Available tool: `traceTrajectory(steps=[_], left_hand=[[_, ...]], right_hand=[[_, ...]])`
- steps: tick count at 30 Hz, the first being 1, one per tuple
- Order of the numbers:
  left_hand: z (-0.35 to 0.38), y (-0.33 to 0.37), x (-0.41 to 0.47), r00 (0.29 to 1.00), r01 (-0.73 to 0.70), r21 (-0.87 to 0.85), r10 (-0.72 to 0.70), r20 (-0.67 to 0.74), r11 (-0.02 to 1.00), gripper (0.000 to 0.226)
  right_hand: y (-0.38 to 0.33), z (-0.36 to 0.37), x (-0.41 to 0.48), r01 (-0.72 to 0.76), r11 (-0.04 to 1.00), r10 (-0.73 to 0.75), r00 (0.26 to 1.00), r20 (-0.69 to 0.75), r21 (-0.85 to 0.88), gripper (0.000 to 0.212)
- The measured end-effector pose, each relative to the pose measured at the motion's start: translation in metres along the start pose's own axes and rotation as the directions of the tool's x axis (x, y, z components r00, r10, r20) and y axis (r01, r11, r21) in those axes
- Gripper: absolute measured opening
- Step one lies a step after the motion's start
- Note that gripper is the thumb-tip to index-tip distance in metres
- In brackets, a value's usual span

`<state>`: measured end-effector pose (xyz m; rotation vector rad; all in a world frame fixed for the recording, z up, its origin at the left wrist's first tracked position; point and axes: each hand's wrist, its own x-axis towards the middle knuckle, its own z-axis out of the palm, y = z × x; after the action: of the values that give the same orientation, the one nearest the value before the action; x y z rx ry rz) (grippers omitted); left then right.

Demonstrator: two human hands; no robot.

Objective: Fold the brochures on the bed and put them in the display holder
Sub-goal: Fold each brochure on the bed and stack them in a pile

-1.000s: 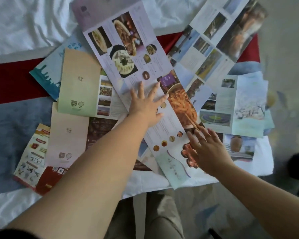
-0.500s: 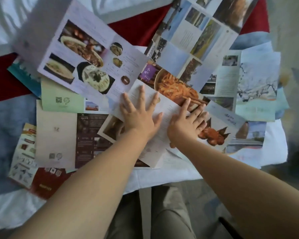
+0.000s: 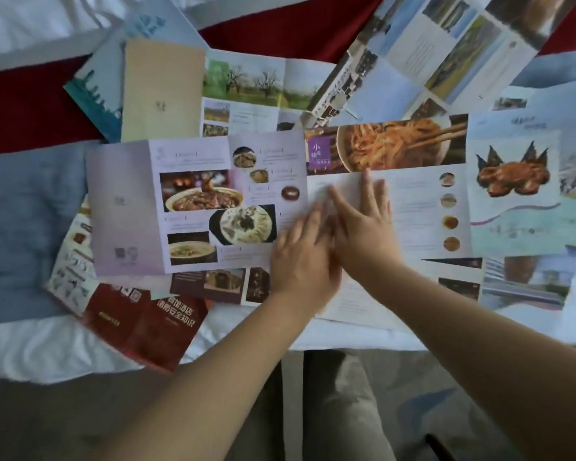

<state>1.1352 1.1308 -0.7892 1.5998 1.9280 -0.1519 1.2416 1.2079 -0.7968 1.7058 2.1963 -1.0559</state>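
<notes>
A long food brochure (image 3: 200, 201) with pictures of dishes lies unfolded across the bed, running left to right on top of the others. My left hand (image 3: 305, 257) and my right hand (image 3: 363, 227) press flat on its white middle panel, side by side and touching, fingers spread. Neither hand grips anything. Around it lie several other unfolded brochures: a cream and green one (image 3: 162, 91), a red one (image 3: 143, 321), a scenery one (image 3: 446, 51) and a pale blue one (image 3: 526, 227). No display holder is in view.
The bed has a white sheet (image 3: 30, 347), a blue blanket (image 3: 24, 221) at the left and a red runner (image 3: 24, 111) behind. The bed's near edge crosses below my hands. My legs (image 3: 333, 410) and the floor show beneath it.
The food brochure has turned from a diagonal lie to lying straight across the bed. Both hands slid together onto its middle panel, and the camera has moved closer.
</notes>
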Motion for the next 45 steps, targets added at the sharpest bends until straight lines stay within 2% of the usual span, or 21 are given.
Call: traceTrajectory(steps=[2, 6, 10, 14, 20, 23, 27, 39, 42, 45], left_hand=[[0.001, -0.037, -0.011, 0.998, 0.033, 0.07, -0.028, -0.063, 0.997, 0.07], [-0.006, -0.13, -0.024, 0.961, 0.254, 0.163, -0.231, -0.151, 0.953, 0.07], [-0.018, -0.21, -0.037, 0.879, 0.459, 0.131, -0.428, -0.211, 0.879, 0.078], [-0.019, -0.258, -0.055, 0.776, 0.614, 0.009, -0.602, -0.189, 0.789, 0.086], [-0.014, -0.291, -0.08, 0.713, 0.653, -0.153, -0.67, -0.208, 0.742, 0.094], [-0.016, -0.305, -0.087, 0.633, 0.669, -0.267, -0.72, -0.286, 0.694, 0.095], [-0.014, -0.332, -0.092, 0.569, 0.676, -0.344, -0.758, -0.318, 0.652, 0.095], [-0.019, -0.336, -0.093, 0.655, 0.592, -0.361, -0.691, -0.306, 0.721, 0.1], [-0.029, -0.327, -0.09, 0.705, 0.495, -0.482, -0.658, -0.264, 0.723, 0.103], [-0.043, -0.31, -0.082, 0.773, 0.396, -0.628, -0.613, -0.166, 0.67, 0.113]], right_hand=[[-0.016, 0.023, -0.011, 0.064, 0.997, -0.062, 0.997, 0.049, -0.033, 0.055], [-0.029, 0.045, -0.016, 0.101, 0.984, -0.094, 0.994, 0.052, -0.148, 0.062], [-0.041, 0.056, -0.01, 0.12, 0.974, -0.116, 0.993, 0.032, -0.194, 0.064], [-0.062, 0.068, -0.01, 0.109, 0.967, -0.108, 0.994, 0.015, -0.231, 0.063], [-0.119, 0.095, -0.01, 0.204, 0.94, -0.182, 0.978, 0.105, -0.274, 0.065], [-0.134, 0.114, -0.007, 0.337, 0.876, -0.32, 0.941, 0.107, -0.345, 0.065], [-0.14, 0.132, -0.001, 0.366, 0.861, -0.376, 0.926, 0.042, -0.353, 0.065], [-0.139, 0.138, -0.002, 0.345, 0.854, -0.387, 0.922, -0.032, -0.39, 0.066], [-0.139, 0.137, -0.002, 0.347, 0.855, -0.387, 0.922, -0.028, -0.385, 0.066], [-0.138, 0.137, -0.002, 0.35, 0.856, -0.394, 0.918, -0.041, -0.38, 0.066]])
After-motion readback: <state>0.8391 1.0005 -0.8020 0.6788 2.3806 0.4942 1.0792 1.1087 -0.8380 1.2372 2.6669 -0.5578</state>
